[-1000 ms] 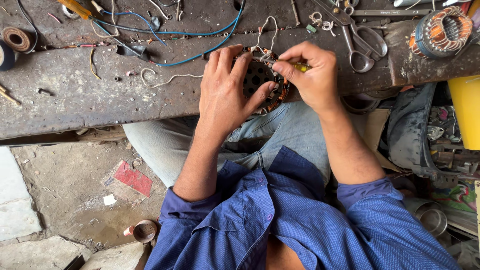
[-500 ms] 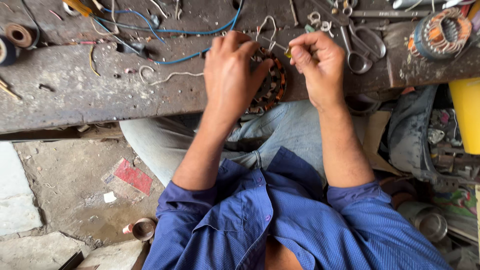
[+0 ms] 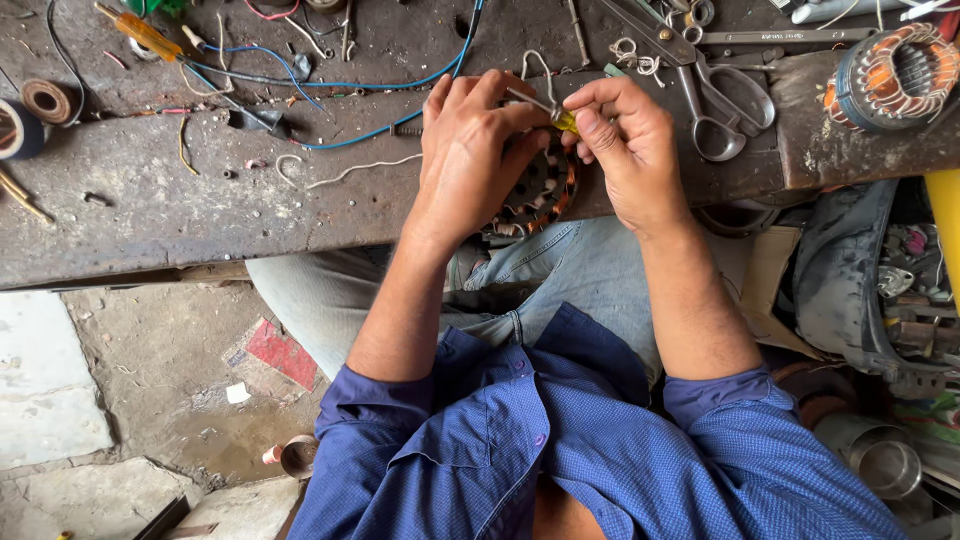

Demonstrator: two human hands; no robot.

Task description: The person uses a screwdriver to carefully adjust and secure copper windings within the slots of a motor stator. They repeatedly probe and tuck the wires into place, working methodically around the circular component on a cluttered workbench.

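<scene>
With our left hand [image 3: 470, 150] clamping the wound stator [image 3: 535, 195] and our right hand [image 3: 625, 150] pinching a yellow-handled tool [image 3: 562, 120], a slip could nick the windings beneath our fingers.

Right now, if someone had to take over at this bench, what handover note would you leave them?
Left hand: holds the wound stator at the workbench edge, above the lap.
Right hand: pinches a small yellow-handled tool against the stator, beside the left fingers.
Nearby: scissors just right of the hands, a second copper-wound stator at far right, blue wire and an orange-handled screwdriver to the left.
Done: windings sit in the stator slots.
Left: the work at the windings is in progress; its extent cannot be told.
</scene>
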